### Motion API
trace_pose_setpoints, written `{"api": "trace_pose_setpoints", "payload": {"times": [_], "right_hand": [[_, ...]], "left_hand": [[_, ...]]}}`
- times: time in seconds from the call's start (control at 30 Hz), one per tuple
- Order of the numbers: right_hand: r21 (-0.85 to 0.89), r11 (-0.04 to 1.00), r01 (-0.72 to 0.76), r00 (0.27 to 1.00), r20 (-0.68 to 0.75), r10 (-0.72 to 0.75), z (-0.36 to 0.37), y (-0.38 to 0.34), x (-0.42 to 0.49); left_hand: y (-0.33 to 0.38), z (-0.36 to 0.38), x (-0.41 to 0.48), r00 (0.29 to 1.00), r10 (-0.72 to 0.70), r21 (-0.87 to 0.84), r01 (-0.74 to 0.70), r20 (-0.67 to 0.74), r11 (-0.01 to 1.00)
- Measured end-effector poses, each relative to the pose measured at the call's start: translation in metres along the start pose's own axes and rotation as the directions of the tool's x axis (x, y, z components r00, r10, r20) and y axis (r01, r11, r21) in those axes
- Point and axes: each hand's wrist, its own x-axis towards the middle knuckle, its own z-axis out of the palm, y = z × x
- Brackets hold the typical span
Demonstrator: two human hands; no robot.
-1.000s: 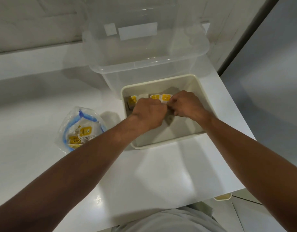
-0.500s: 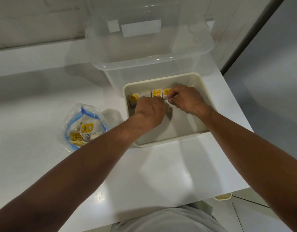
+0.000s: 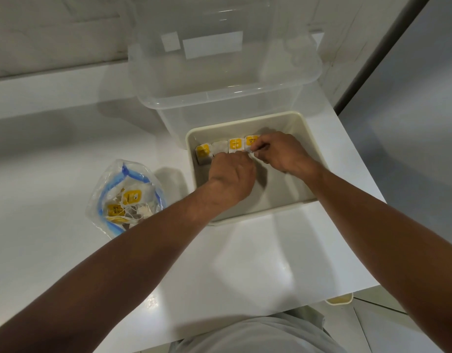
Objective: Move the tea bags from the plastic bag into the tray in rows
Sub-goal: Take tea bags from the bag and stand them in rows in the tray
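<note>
A cream tray sits on the white counter. Along its far wall stands a row of several tea bags with yellow labels. Both my hands are inside the tray at that row. My right hand pinches the rightmost tea bag by its lower edge. My left hand has its fingers curled at the foot of the row; what they hold is hidden. To the left lies a clear plastic bag with a blue zip strip, holding more tea bags.
A large clear plastic tub stands directly behind the tray, against the wall. The counter edge runs along the right and the front, with floor beyond. A small cream object shows below the counter's front right corner.
Both hands have moved from the tray's middle toward the row at its far wall. My right hand now pinches the rightmost tea bag. The bag on the left has not moved.
</note>
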Motion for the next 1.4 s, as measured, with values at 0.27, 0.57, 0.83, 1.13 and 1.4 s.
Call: {"api": "trace_pose_setpoints", "payload": {"times": [0.27, 0.57, 0.83, 1.13, 1.4], "right_hand": [[-0.028, 1.0, 0.009, 1.0, 0.014, -0.009, -0.004, -0.006, -0.005], [-0.339, 0.91, 0.239, 0.967, -0.007, -0.256, -0.017, -0.008, -0.034], [-0.115, 0.94, 0.321, 0.94, 0.155, -0.303, -0.017, -0.026, -0.069], [-0.111, 0.948, 0.298, 0.857, 0.468, -0.215, 0.017, -0.076, -0.109], [0.022, 0.973, 0.229, 0.873, 0.437, -0.215, 0.034, -0.094, -0.118]], "left_hand": [[-0.005, 0.005, 0.004, 0.999, -0.016, -0.012, 0.017, 0.048, 1.0], [-0.037, -0.007, -0.022, 0.992, -0.066, -0.325, 0.026, -0.111, 0.946], [-0.079, -0.004, -0.062, 0.976, 0.072, -0.52, -0.172, -0.207, 0.837], [-0.127, 0.006, -0.099, 0.978, 0.073, -0.539, -0.169, -0.194, 0.825], [-0.137, 0.014, -0.099, 0.951, 0.141, -0.412, -0.25, -0.275, 0.876]]}}
